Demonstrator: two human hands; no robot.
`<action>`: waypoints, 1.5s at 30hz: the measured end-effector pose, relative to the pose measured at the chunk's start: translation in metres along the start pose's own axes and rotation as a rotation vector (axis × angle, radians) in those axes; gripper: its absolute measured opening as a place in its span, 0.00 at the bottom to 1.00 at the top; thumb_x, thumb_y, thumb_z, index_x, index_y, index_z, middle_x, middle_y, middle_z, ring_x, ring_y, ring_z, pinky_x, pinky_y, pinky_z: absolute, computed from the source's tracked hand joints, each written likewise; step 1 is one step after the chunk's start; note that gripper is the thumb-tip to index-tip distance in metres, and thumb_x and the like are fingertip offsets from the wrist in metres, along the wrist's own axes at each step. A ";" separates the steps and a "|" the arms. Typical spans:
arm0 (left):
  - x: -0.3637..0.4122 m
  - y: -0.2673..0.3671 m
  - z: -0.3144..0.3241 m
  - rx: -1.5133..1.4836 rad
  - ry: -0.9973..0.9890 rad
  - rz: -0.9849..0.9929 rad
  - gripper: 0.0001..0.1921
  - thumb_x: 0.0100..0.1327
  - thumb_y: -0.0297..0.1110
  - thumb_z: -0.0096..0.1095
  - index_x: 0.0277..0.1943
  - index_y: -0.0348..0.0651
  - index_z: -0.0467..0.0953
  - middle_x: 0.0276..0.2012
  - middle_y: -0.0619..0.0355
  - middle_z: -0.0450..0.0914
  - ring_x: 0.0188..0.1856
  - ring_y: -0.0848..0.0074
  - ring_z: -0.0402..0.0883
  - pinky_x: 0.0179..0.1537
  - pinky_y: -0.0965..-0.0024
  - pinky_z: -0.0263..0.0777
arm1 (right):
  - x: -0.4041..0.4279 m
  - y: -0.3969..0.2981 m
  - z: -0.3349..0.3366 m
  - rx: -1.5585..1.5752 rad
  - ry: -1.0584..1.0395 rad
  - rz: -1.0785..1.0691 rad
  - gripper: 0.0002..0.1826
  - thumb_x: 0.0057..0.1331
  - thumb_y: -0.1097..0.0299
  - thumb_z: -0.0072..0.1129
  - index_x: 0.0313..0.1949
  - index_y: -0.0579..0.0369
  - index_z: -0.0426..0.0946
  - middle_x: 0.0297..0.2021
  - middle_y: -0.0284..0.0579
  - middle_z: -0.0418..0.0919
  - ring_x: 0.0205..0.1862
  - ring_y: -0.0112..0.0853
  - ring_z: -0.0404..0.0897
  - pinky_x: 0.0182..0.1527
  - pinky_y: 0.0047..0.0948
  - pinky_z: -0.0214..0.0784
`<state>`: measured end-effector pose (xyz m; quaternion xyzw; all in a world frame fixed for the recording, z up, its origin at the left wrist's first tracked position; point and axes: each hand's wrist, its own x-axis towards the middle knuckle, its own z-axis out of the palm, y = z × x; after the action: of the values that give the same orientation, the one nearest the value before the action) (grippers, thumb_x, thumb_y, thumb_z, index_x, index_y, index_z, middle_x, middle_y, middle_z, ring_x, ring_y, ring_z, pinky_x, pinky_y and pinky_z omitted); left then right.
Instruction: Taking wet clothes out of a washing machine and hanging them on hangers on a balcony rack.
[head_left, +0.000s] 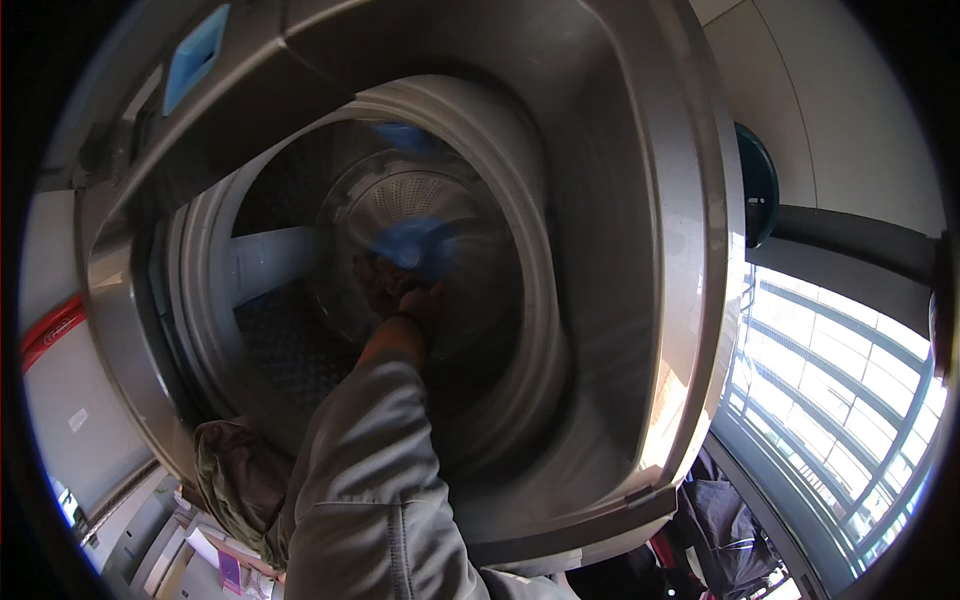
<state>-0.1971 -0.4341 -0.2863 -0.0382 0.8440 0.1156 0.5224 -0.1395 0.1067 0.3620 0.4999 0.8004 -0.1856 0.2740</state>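
Note:
My right hand (421, 304) reaches deep into the drum (277, 360) of a top-loading washing machine, in a grey sleeve. Its fingers are closed on a dark reddish-brown cloth (381, 283), beside the blurred blue centre piece (414, 241) at the drum's bottom. An olive and brown garment (241, 480) is bunched at the machine's lower left rim, next to my right sleeve. Below that garment a small patch of skin shows; my left hand itself is hidden, so its grip cannot be made out.
The washing machine's broad grey rim (607, 300) surrounds the opening. A white panel (270, 259) and another blue part (403, 136) sit on the drum wall. At right is a bright barred window (832, 390), with dark bags or cloth (727, 525) below. Boxes (202, 551) stand lower left.

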 end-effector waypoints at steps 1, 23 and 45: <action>0.023 -0.038 0.046 -0.031 0.202 -0.140 0.25 0.72 0.42 0.43 0.67 0.42 0.65 0.65 0.42 0.69 0.69 0.52 0.65 0.68 0.48 0.60 | 0.010 -0.003 0.002 -0.013 -0.061 -0.007 0.25 0.74 0.51 0.51 0.55 0.63 0.73 0.39 0.43 0.77 0.40 0.29 0.71 0.43 0.31 0.66; -0.662 0.038 -0.246 -0.924 0.736 0.106 0.20 0.47 0.24 0.55 0.46 0.40 0.79 0.34 0.62 0.76 0.33 0.81 0.72 0.33 0.76 0.65 | 0.148 0.010 -0.017 0.513 -0.374 -0.824 0.17 0.77 0.55 0.48 0.38 0.57 0.72 0.31 0.30 0.67 0.32 0.19 0.63 0.37 0.21 0.58; -0.650 0.382 -0.200 -0.533 1.107 1.121 0.43 0.59 0.41 0.74 0.71 0.39 0.56 0.59 0.44 0.76 0.62 0.56 0.75 0.56 0.62 0.72 | -0.124 -0.115 -0.101 -0.705 0.077 -2.058 0.21 0.69 0.48 0.53 0.38 0.54 0.81 0.24 0.52 0.81 0.29 0.51 0.83 0.33 0.45 0.77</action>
<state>-0.1494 -0.1468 0.4378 0.2144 0.8172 0.5191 -0.1299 -0.2248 0.0279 0.5207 -0.5111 0.8519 -0.0703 0.0899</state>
